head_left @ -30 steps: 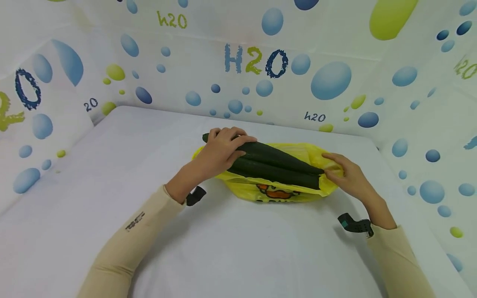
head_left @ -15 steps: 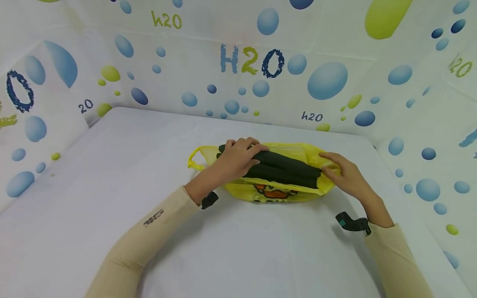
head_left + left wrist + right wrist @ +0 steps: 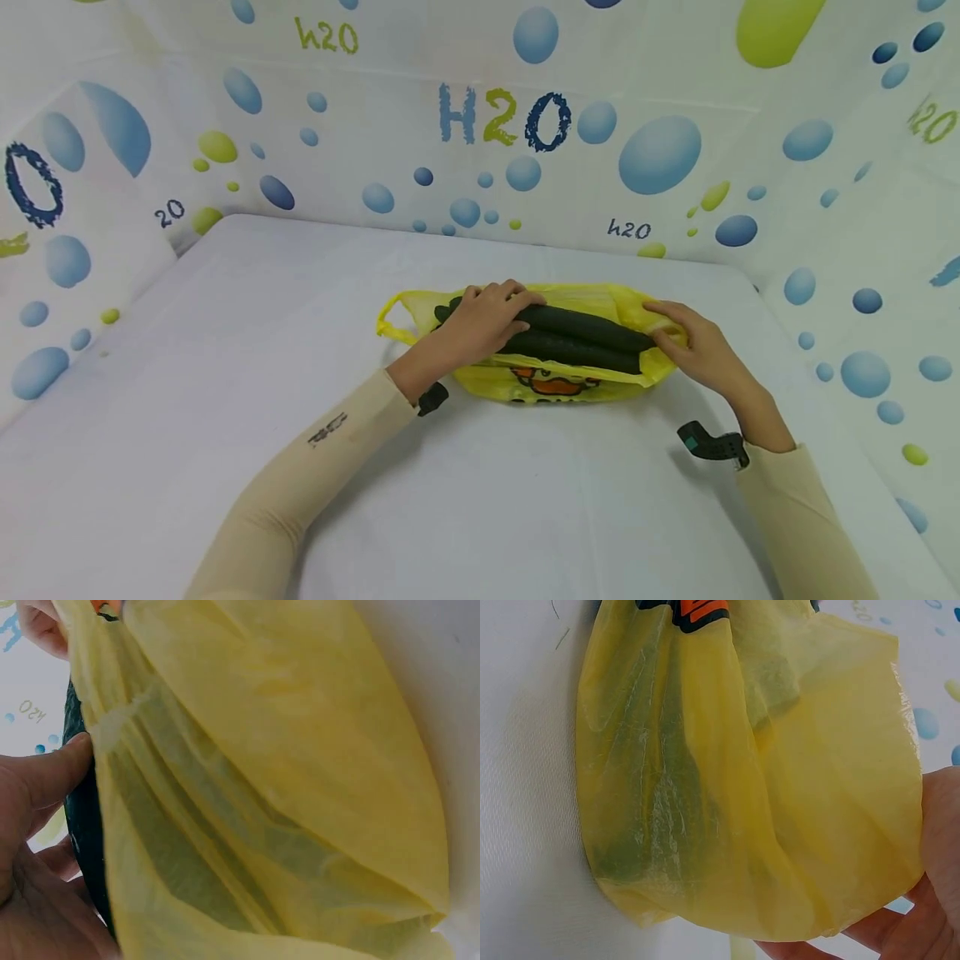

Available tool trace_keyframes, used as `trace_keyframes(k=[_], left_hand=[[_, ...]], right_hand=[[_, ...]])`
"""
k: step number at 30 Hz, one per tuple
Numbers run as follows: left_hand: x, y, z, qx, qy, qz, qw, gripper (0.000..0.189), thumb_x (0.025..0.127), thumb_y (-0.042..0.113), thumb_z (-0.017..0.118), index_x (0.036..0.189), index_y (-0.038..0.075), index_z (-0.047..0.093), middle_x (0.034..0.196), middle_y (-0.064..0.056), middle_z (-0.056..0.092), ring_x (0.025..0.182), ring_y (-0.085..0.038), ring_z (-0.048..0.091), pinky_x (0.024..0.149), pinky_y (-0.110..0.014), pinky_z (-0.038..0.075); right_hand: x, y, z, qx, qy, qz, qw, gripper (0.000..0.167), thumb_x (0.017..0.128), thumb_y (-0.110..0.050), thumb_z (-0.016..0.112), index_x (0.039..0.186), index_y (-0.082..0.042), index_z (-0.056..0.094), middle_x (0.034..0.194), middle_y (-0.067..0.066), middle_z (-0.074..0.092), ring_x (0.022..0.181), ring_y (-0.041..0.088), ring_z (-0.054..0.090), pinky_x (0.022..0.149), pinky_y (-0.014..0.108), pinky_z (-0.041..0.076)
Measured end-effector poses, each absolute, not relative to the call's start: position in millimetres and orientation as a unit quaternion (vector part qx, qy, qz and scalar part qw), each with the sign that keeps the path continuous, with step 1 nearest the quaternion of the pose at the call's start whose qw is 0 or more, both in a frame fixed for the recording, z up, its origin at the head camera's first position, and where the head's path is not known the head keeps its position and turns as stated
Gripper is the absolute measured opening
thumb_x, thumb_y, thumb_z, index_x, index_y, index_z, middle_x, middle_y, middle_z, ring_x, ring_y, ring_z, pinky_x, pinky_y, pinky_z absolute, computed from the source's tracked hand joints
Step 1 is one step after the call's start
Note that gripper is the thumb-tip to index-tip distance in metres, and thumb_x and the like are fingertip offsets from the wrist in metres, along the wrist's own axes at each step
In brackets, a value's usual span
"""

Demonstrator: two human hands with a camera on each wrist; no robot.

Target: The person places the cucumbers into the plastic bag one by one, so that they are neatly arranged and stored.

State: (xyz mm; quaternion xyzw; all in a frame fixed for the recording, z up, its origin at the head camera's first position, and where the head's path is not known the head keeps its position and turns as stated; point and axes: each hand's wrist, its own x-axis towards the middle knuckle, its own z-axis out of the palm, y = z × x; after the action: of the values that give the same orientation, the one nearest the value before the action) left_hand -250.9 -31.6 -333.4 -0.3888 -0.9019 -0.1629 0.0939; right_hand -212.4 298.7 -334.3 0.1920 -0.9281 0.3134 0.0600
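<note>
Long dark green cucumbers (image 3: 592,323) lie in the opening of a yellow plastic bag (image 3: 480,379) on the table. My left hand (image 3: 486,318) grips them from above near their left end; the left wrist view shows its thumb (image 3: 64,769) against a cucumber (image 3: 88,832) beside the bag wall. At the right end, my right hand (image 3: 701,346) holds the bag's edge between thumb and fingers. Its fingertips are partly hidden behind the yellow film (image 3: 840,825) in the right wrist view. How many cucumbers lie underneath is hidden.
A white cloth covers the table (image 3: 510,500). Behind it hangs a white curtain (image 3: 360,108) with blue and green drops. The bag's loop handle (image 3: 393,321) sticks out to the left.
My left hand has shifted right and slightly nearer along with the cucumbers, whose left ends now sit lower and farther into the bag. The left loop handle has come into view. My right hand stays put.
</note>
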Motion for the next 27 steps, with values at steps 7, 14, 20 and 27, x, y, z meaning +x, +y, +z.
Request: trace_keyframes(k=[7, 14, 20, 27], left_hand=[[-254.8, -36.8, -333.9, -0.392, -0.905, -0.137, 0.087, 0.04, 0.1, 0.026, 0.056, 0.14, 0.023, 0.051, 0.133, -0.01, 0.052, 0.112, -0.028, 0.058, 0.094, -0.047, 0.044], [-257.8, -39.1, -334.6, -0.392, -0.91, -0.119, 0.066, 0.047, 0.1, 0.029, 0.056, 0.145, 0.028, 0.045, 0.135, -0.009, 0.051, 0.117, -0.028, 0.056, 0.096, -0.048, 0.042], [-257.7, -39.6, -341.3, -0.413, -0.895, -0.141, 0.095, 0.047, 0.098, 0.028, 0.06, 0.143, 0.025, 0.048, 0.135, -0.009, 0.051, 0.115, -0.028, 0.056, 0.096, -0.048, 0.042], [-254.8, -49.9, -350.2, -0.429, -0.884, -0.114, 0.142, 0.06, 0.092, 0.027, 0.07, 0.145, 0.021, 0.045, 0.138, -0.011, 0.05, 0.122, -0.031, 0.052, 0.098, -0.048, 0.043]], right_hand=[[-215.9, 297.1, -335.7, 0.185, -0.928, 0.318, 0.05, 0.042, 0.098, -0.008, 0.057, 0.138, 0.003, 0.048, 0.143, 0.028, 0.044, 0.134, 0.05, 0.035, 0.105, 0.067, 0.03], [-213.5, 299.6, -336.3, 0.179, -0.93, 0.317, 0.045, 0.043, 0.099, -0.011, 0.056, 0.139, 0.001, 0.048, 0.145, 0.027, 0.043, 0.135, 0.049, 0.034, 0.104, 0.068, 0.03], [-205.8, 305.7, -336.8, 0.18, -0.93, 0.316, 0.05, 0.042, 0.098, -0.009, 0.057, 0.139, -0.003, 0.051, 0.143, 0.028, 0.045, 0.133, 0.052, 0.035, 0.101, 0.072, 0.03], [-205.1, 304.5, -340.9, 0.171, -0.932, 0.314, 0.054, 0.042, 0.098, -0.011, 0.058, 0.139, -0.006, 0.053, 0.143, 0.028, 0.045, 0.133, 0.052, 0.035, 0.101, 0.072, 0.03]])
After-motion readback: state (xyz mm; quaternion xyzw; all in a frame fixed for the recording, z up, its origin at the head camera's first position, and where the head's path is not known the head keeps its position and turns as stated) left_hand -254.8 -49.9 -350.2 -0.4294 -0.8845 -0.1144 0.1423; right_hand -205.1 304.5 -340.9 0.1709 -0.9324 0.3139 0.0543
